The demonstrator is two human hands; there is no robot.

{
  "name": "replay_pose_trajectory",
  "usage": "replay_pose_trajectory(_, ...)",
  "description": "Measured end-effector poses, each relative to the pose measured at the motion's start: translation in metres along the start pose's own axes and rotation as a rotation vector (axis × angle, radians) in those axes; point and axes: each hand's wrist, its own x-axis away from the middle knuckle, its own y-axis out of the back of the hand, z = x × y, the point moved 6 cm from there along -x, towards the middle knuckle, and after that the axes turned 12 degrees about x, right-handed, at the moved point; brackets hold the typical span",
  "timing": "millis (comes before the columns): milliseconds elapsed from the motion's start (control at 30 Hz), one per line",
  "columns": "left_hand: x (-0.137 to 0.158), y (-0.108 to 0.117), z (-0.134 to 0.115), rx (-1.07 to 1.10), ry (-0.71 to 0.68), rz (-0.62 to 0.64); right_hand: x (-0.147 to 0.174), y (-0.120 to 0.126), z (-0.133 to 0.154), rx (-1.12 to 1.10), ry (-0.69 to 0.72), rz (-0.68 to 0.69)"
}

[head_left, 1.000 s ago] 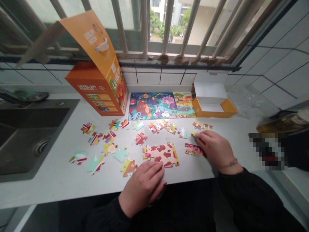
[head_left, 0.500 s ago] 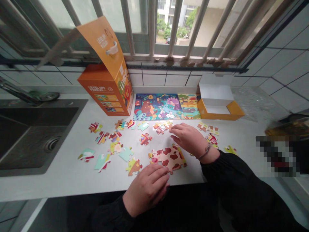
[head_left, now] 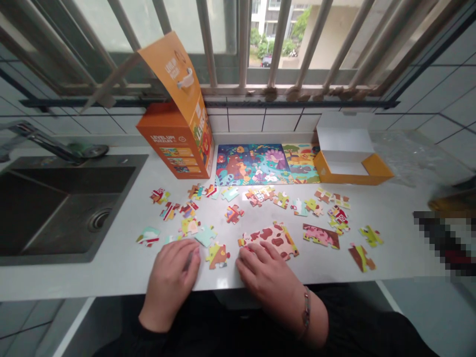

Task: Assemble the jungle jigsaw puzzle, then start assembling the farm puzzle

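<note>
Now the left hand [head_left: 171, 277] is resting farther left than a moment ago, its fingers curling beside a plain mint puzzle piece [head_left: 206, 235]; whether they are gripping anything, I cannot tell. The right hand [head_left: 269, 272] is taking over at the joined cow puzzle section [head_left: 278, 238], bent fingers covering its lower left, any pinch staying hidden. So one hand is attending to the assembled part while the other is nearing loose pieces. Flat, knob-edged, the cow section is lying on the glossy white countertop [head_left: 122, 275]; behind, crinkled clear plastic [head_left: 397, 156] is catching light.
</note>
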Motion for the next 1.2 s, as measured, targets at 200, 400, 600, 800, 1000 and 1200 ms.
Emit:
replay_pose_trajectory(200, 0.013, 0.019, 0.042, -0.177, 0.069, 0.004, 0.004, -0.004, 0.03, -0.113, -0.027, -0.072)
replay_pose_trajectory(400, 0.024, 0.013, 0.029, -0.112, 0.056, 0.076, 0.006, -0.014, 0.052, -0.144, 0.001, -0.081)
replay_pose_trajectory(600, 0.016, -0.009, 0.006, -0.062, -0.007, 0.136, 0.018, -0.014, 0.052, -0.125, -0.054, -0.084)
replay_pose_trajectory(800, -0.006, -0.031, -0.005, -0.025, -0.067, 0.196, 0.02, -0.001, 0.046, -0.108, -0.05, -0.135)
replay_pose_trajectory(1000, -0.007, -0.025, -0.004, 0.006, -0.112, 0.168, 0.026, 0.008, 0.043, -0.115, -0.048, -0.262)
replay_pose_trajectory(1200, 0.004, -0.016, -0.022, 0.445, 0.301, 0.088, 0.032, 0.046, 0.034, -0.161, -0.051, -0.503)
